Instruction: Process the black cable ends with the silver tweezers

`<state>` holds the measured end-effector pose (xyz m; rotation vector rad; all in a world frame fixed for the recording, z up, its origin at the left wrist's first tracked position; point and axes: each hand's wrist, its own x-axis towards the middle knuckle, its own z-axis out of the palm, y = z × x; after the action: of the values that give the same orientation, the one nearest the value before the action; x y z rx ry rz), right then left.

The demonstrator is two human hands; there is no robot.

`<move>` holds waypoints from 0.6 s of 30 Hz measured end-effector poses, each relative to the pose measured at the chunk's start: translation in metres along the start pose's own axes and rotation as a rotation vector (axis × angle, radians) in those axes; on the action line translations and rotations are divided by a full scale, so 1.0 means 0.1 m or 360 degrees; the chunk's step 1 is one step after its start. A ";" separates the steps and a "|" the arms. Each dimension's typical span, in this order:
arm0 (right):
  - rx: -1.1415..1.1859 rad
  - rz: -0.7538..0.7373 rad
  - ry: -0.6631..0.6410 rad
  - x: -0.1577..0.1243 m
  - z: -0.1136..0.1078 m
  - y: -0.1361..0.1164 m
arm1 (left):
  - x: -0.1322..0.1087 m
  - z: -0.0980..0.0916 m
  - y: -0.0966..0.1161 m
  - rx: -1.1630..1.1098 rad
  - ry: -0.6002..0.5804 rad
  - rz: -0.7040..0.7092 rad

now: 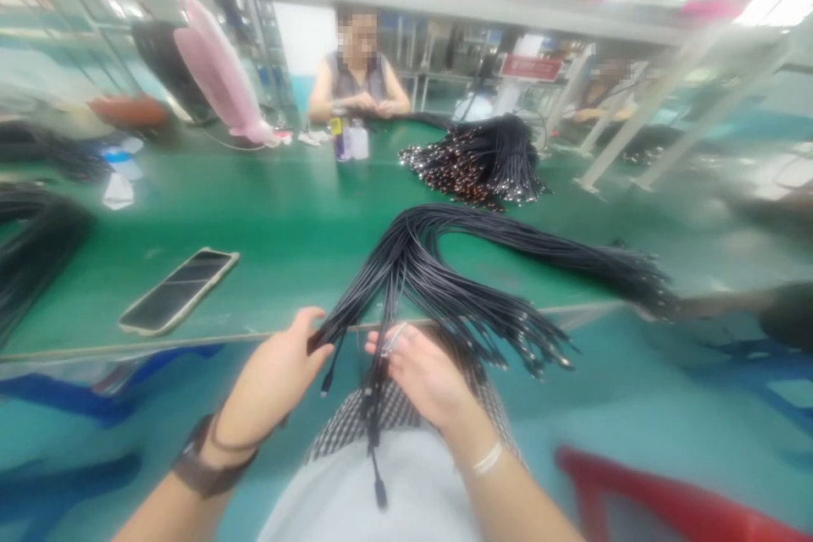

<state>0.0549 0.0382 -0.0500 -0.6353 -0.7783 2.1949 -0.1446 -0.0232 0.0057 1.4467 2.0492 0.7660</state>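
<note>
While the head view looks down past the near edge of a long green-topped workbench [285,246], the person's left hand [270,377] and right hand [423,381] hold up a loose bundle of thin black cables [432,271], which fans from the hands over the bench and out to the right, its silver-tipped ends splayed past the bench's near edge. Left hand: thumb and fingers closed on strands just off that edge, a firm pinch by the look of it. Right hand: fingers curled among the strands, a small shiny loop [394,339] at the fingertips, too blurred to identify; clenched or merely resting, cannot tell. One black plug [379,491] dangles below the hands, over the person's lap. Far side of the bench: a second, denser heap of black cables with shiny ends [476,161] sits gathered in one mass. More black cable coils [38,246] lie at the bench's left end, and a dark-screened smartphone [178,292] lies flat near its front edge. Going by the lay of things, one heap sits gathered while the held bundle remains spread; how many strands remain unhandled, cannot tell. Beyond the bench, a seated co-worker [356,80] holds both hands together above the bench.
</note>
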 end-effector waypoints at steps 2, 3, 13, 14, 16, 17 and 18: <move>-0.0027 0.0034 -0.0036 0.05 0.00 0.01 | -0.13 0.06 0.00 0.0097 0.0185 0.0021; -0.0032 0.0045 -0.0053 0.07 0.01 0.02 | -0.22 0.12 0.01 0.0106 0.0220 0.0024; -0.0146 0.0031 -0.0066 0.04 -0.10 -0.04 | -0.33 0.65 -0.14 -0.0666 -0.0375 -0.0321; -0.0167 0.0029 -0.0065 0.04 -0.12 -0.05 | -0.29 0.71 -0.14 -0.0788 -0.0434 -0.0314; -0.0202 0.0017 -0.0073 0.05 -0.12 -0.07 | -0.28 0.85 -0.10 -0.1025 -0.0565 -0.0322; -0.0223 0.0003 -0.0077 0.04 -0.12 -0.08 | -0.29 0.91 -0.08 -0.1133 -0.0628 -0.0343; -0.0248 -0.0016 -0.0077 0.04 -0.12 -0.10 | -0.31 0.95 -0.06 -0.1233 -0.0681 -0.0373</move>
<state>0.0646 0.0510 -0.0516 -0.6549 -0.9832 2.1617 -0.0731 -0.0400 -0.0632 0.8177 1.3329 0.9127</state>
